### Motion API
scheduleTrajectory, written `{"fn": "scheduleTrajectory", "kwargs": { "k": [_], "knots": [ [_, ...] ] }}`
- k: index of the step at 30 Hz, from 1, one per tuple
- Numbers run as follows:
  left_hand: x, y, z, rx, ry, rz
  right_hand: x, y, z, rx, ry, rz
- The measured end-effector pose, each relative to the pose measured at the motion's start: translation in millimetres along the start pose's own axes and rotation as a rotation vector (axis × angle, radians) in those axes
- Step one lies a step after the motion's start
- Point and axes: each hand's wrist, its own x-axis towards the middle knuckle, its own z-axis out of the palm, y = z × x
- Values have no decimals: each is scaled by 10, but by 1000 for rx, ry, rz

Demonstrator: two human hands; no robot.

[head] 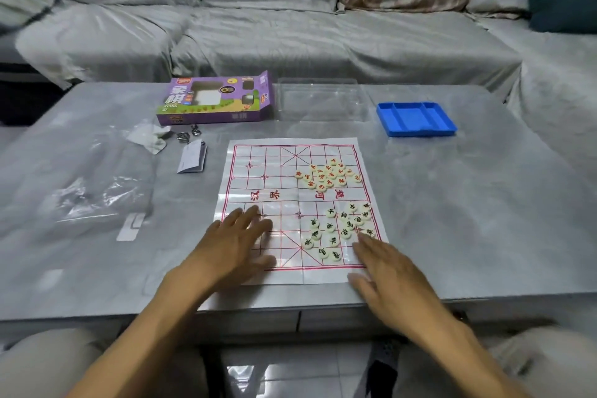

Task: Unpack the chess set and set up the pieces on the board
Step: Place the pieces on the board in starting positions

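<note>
A white paper chess board (265, 184) with a red grid lies flat on the grey table. Several round cream pieces with red characters (328, 173) sit bunched on its far right part. Several cream pieces with black characters (336, 229) lie scattered on its near right part. My left hand (237, 242) lies flat with spread fingers on the board's near left corner. My right hand (384, 271) lies flat over the board's near right corner, its fingertips close to the black pieces. Neither hand holds a piece.
A purple chess box (216, 100) lies at the back, with a clear plastic case (319, 100) beside it and a blue tray (416, 118) further right. Crumpled plastic wrap (97, 194), metal rings (187, 134) and a folded leaflet (192, 158) lie left of the board. A grey sofa (290, 19) stands behind.
</note>
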Motion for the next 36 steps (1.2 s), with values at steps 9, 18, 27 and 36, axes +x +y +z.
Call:
{"fn": "scheduleTrajectory", "kwargs": {
  "k": [9,18,27,36],
  "knots": [
    [-69,58,179,-48,-57,-21,-153,121,159,-104,-127,95],
    [-33,119,75,-13,-66,1,-113,201,-10,-55,-72,149],
    [-59,97,-106,-232,127,46,67,75,-64,226,371,100],
    [182,-195,88,-263,307,152,248,659,-199,309,302,295]
  ]
}}
